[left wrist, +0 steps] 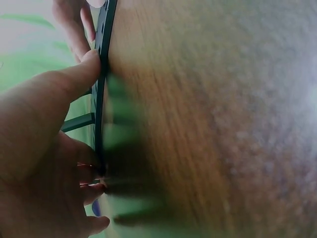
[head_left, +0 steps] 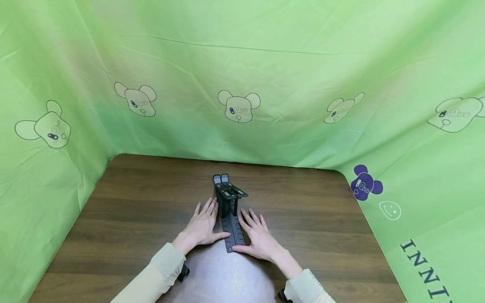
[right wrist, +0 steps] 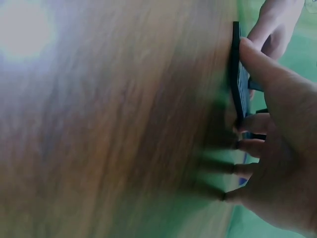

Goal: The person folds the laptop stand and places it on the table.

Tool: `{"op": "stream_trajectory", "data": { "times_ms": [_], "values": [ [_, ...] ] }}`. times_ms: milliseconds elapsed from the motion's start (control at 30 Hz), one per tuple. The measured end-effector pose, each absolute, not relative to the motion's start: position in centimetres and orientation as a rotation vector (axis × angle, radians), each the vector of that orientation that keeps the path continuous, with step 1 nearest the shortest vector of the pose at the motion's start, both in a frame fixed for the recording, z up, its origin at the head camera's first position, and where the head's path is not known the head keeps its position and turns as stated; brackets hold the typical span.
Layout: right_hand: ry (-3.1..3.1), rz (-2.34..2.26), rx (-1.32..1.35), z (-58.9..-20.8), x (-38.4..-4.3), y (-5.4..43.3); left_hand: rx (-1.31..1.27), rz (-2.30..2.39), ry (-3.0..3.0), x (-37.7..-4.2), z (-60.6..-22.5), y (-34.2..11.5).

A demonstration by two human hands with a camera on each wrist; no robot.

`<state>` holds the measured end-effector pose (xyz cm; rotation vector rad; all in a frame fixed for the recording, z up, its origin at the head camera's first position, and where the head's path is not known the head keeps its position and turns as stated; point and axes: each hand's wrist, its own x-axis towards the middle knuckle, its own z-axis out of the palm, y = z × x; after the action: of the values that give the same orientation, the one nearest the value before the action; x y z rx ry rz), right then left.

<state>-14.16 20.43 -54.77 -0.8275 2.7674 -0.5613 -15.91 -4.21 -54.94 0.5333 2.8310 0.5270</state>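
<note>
A black foldable stand [head_left: 233, 230] stands on the wooden table in the head view. Its long notched base runs toward me. A slatted upper plate [head_left: 230, 191] is raised over the far part on a support. My left hand [head_left: 200, 228] lies along the left side, fingers extended and its thumb on the base's near part. On the other side, my right hand [head_left: 260, 240] spreads its fingers by the base, the thumb touching the near end. Both wrist views show the thin base [left wrist: 100, 94] edge-on under the thumbs, with fingertips [right wrist: 242, 170] down at the table.
The brown wooden table [head_left: 144, 189] extends around the stand. A green curtain [head_left: 242, 139] printed with bear heads hangs behind and along both sides. Bright light reflects off the table's near part. Dark wrist devices [head_left: 183, 272] sit at the sleeve cuffs.
</note>
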Motion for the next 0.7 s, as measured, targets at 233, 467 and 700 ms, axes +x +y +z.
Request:
{"op": "stream_trajectory", "data": {
  "times_ms": [233, 467, 700],
  "values": [
    [2.798, -0.541, -0.785, -54.8, -13.5, 19.8, 0.538, 0.543, 2.81, -16.0, -55.0, -4.3],
    [2.798, -0.525, -0.732, -54.8, -13.2, 19.3, 0.542, 0.533, 2.799, -15.9, -55.0, -4.4],
    [2.796, -0.527, -0.715, -54.6, -12.8, 18.9, 0.544, 0.558, 2.785, -15.9, -54.6, -4.8]
  ]
}}
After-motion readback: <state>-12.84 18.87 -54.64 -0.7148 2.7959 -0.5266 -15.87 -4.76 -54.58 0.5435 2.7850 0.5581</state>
